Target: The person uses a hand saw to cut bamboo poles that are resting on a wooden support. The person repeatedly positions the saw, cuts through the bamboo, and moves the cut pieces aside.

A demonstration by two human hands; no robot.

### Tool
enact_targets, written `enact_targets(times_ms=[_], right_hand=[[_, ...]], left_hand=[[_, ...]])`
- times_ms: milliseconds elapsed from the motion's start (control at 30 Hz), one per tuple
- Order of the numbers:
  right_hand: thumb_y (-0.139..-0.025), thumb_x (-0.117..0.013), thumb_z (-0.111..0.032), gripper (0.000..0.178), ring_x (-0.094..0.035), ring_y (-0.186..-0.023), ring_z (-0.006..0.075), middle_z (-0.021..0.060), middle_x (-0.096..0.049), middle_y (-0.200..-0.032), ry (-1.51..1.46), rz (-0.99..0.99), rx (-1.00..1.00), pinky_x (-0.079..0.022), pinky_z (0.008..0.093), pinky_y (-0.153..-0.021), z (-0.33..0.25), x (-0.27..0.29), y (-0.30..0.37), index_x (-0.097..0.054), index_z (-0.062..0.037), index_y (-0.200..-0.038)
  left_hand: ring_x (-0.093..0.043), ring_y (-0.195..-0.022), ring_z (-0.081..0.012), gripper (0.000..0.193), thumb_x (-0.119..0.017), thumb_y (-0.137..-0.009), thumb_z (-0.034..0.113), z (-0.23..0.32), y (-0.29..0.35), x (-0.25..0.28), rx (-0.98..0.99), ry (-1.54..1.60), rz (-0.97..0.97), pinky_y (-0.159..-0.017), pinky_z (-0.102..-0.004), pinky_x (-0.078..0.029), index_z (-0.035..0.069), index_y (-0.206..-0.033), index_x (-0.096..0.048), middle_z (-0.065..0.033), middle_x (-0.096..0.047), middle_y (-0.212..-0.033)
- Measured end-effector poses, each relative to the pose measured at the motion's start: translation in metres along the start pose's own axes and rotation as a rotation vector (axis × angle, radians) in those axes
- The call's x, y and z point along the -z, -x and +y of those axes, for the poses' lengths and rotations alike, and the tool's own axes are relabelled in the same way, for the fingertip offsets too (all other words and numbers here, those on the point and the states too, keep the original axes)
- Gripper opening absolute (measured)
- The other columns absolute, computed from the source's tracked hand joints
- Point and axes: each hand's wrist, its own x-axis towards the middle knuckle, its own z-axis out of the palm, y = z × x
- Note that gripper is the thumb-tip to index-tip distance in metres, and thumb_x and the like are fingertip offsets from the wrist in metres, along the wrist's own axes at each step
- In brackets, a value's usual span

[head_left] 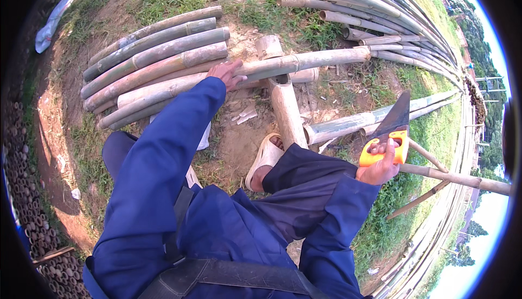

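1. Basically, bearings are taken from the centre of view. The pole (329, 60) lies at 12 to 1 o'clock, crosswise over a thick post (288, 111), its free end toward 2 o'clock.
2. Left hand (225, 75) at 11 o'clock, laid on the pole left of the post. Fingers spread, not wrapped around; thumb position hard to tell.
3. Right hand (378, 171) between 3 and 4 o'clock, holding the saw (384, 149) by its orange handle. One finger straight along the handle, the others curled through the grip; thumb unclear.
4. Saw blade points up toward 1 o'clock, well apart from the pole.
5. Wood chips (244, 115) on bare soil, just below the left hand.
6. Sandal (263, 160) on a foot near centre, toward 6 o'clock, beside the post's lower end.
7. Row of shorter poles (155, 54) at 10 o'clock, side by side, near the left hand.
8. Long poles (370, 5) heaped at 1 o'clock, fanning off toward 2.
9. Stacked pole ends (41, 212) between 8 and 9 o'clock, at the rim.
10. White sack (54, 16) far out at 10 o'clock.
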Motion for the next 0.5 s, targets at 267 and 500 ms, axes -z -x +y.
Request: enact_targets(times_ms=[267, 500], right_hand=[[-0.095, -0.066, -0.006, 0.01, -0.048, -0.056, 0.0095, -0.0007, -0.048, -0.065, -0.015, 0.0, -0.026, -0.045, 0.0278, -0.059, -0.001, -0.002, 0.003, -0.059, -0.0049, -0.101], [-0.095, -0.064, -0.003, 0.007, -0.049, -0.055, 0.0108, 0.0002, -0.05, -0.063, 0.017, -0.078, -0.003, -0.049, 0.0297, -0.062, -0.001, -0.008, 0.006, -0.059, -0.0036, -0.099]], left_hand=[[-0.065, -0.116, -0.0403, 0.081, -0.086, -0.074, 0.047, 0.007, -0.004, 0.004, -0.006, -0.228, 0.015, -0.097, -0.0504, -0.054, 0.004, -0.132, -0.051, -0.0261, -0.065, -0.124], [-0.072, -0.103, -0.0375, 0.064, -0.087, -0.069, 0.032, -0.001, -0.014, 0.006, 0.001, -0.24, -0.181, -0.088, -0.0493, -0.057, 0.003, -0.121, -0.061, -0.0221, -0.074, -0.104]])
